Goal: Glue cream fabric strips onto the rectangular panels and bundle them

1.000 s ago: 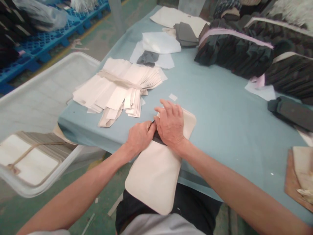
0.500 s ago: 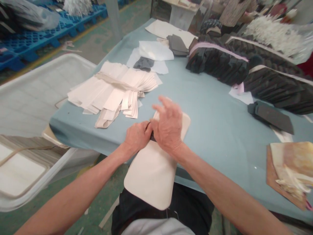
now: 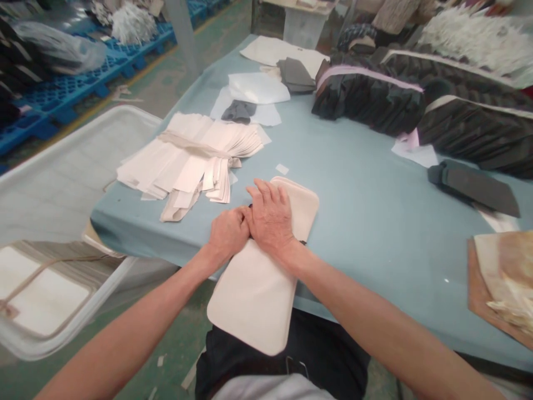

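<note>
A stack of cream rounded-corner panels lies over the table's front edge, its near end jutting towards my lap. A dark band crosses its middle, mostly hidden under my hands. My left hand is closed at the stack's left side, its thumb and fingers pinching at the band. Across the top rests my right hand, fingers stretched out and flat, its thumb side touching the left hand. A small white slip lies just beyond the stack.
A tied bundle of pale strips lies at the left on the blue-covered table. Banded black bundles line the back right. A dark pad is at the right. A white bin with banded panels stands at the left.
My right hand has come down from raised fingers to lie flat on the stack, moving slightly left. The white slip now shows beyond it. My left hand keeps its grip.
</note>
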`<state>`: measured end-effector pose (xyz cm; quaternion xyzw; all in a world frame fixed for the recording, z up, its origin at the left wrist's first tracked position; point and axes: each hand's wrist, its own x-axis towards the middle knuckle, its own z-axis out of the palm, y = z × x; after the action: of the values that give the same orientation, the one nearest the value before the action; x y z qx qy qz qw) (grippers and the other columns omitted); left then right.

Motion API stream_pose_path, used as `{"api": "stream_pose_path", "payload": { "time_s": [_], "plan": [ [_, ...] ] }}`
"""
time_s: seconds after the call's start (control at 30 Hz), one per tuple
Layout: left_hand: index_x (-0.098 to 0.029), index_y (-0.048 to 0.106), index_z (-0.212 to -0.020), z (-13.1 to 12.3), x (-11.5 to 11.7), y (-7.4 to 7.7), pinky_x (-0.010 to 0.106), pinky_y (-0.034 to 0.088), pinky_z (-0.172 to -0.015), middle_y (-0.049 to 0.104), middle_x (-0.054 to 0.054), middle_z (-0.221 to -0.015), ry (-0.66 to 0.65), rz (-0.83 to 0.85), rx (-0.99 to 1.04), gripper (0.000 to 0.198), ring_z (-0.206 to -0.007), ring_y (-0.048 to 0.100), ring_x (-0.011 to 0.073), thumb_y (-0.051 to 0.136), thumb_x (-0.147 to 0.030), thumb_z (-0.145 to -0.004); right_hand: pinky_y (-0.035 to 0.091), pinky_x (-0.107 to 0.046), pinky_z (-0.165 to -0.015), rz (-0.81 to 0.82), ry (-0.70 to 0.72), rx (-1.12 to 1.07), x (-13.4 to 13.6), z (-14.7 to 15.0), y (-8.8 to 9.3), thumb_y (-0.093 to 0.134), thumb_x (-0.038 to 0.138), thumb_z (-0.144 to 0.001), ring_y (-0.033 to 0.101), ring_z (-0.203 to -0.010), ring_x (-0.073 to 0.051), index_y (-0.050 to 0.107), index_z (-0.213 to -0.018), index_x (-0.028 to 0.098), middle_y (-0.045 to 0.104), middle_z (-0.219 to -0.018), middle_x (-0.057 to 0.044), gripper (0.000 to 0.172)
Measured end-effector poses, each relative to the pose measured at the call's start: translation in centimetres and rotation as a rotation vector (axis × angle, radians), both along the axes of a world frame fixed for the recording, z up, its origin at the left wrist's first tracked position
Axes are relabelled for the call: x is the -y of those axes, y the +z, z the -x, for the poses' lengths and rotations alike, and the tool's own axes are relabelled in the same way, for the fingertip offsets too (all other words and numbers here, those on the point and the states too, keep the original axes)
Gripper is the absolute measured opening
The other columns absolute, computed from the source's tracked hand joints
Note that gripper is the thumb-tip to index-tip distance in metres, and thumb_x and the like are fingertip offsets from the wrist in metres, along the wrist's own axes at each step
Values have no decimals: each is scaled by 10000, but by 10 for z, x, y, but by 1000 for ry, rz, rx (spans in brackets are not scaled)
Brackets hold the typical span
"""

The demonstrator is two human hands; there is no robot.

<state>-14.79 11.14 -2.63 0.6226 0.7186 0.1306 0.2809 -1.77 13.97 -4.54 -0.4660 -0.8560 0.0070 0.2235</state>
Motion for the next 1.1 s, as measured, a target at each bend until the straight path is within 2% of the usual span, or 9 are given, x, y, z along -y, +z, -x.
{"api": "stream_pose_path", "payload": {
  "time_s": [0.17, 0.3, 0.4, 0.5, 0.63, 0.73, 0.8, 0.97, 1.1],
  "plan": [
    [-196, 632, -783, -3, 0, -4, 348, 467, -796, 639, 12, -740, 78, -54, 113, 344, -754, 615, 197, 531, -390, -1048, 260, -565, -1266, 13, 19, -51, 7, -29, 1, 491, 285, -1075, 428, -1502, -335, 600, -1396, 124, 539, -1590, -195, 375],
    [-242, 371, -598, -2, 1, -3, 300, 342, -611, 397, -32, -568, 186, -112, 320, 517, -569, 429, 153, 417, -521, -1031, 341, -542, -1228, -17, 50, -120, 10, -54, 3, 501, 286, -1071, 469, -1460, -339, 612, -1358, 113, 561, -1565, -205, 353],
    [-274, 219, -620, -7, 3, 14, 296, 252, -500, 243, -53, -519, 241, -116, 516, 525, -466, 255, 120, 212, -624, -1011, 379, -551, -1209, -52, 84, -201, 13, -71, 3, 507, 302, -1071, 488, -1444, -340, 610, -1341, 137, 576, -1546, -204, 333],
    [-276, 211, -645, -23, 10, 47, 286, 200, -449, 201, -72, -506, 206, -104, 687, 555, -441, 160, 98, 243, -736, -954, 440, -545, -1175, -81, 111, -305, 26, -93, 3, 480, 348, -1089, 507, -1441, -329, 570, -1362, 145, 573, -1533, -222, 351],
    [-257, 289, -586, -59, 24, 89, 273, 190, -442, 239, -67, -478, 63, -52, 826, 654, -438, 182, 80, 413, -824, -888, 524, -500, -1108, -78, 96, -453, 62, -118, 14, 311, 444, -1142, 559, -1410, -283, 463, -1450, 156, 583, -1486, -222, 448],
    [-234, 341, -582, -84, 31, 106, 261, 200, -462, 273, -61, -488, -61, -13, 869, 663, -459, 220, 76, 493, -794, -902, 514, -502, -1103, -112, 57, -541, 88, -126, 32, 310, 593, -1120, 551, -1390, -296, 499, -1410, 179, 574, -1466, -204, 540],
    [-224, 359, -603, -95, 34, 110, 245, 209, -474, 282, -61, -527, -104, 4, 893, 651, -490, 236, 76, 524, -771, -914, 482, -508, -1100, -153, 46, -559, 96, -128, 47, 444, 622, -1082, 562, -1317, -308, 589, -1295, 198, 610, -1395, -172, 496],
    [-225, 363, -672, -108, 35, 108, 207, 311, -504, 311, -52, -624, 4, 38, 866, 652, -564, 316, 90, 597, -801, -870, 439, -409, -880, -135, 40, -523, 92, -133, 72, 683, 332, -1024, 599, -966, -235, 675, -1034, 222, 718, -996, -44, 110],
    [-212, 391, -649, -111, 35, 109, 209, 310, -517, 328, -48, -610, -11, 6, 810, 637, -572, 336, 97, 559, -760, -927, 364, -388, -767, -101, -1, -471, 88, -135, 75, 689, 356, -1036, 552, -837, -225, 677, -915, 216, 671, -838, -22, 185]
  ]
}}
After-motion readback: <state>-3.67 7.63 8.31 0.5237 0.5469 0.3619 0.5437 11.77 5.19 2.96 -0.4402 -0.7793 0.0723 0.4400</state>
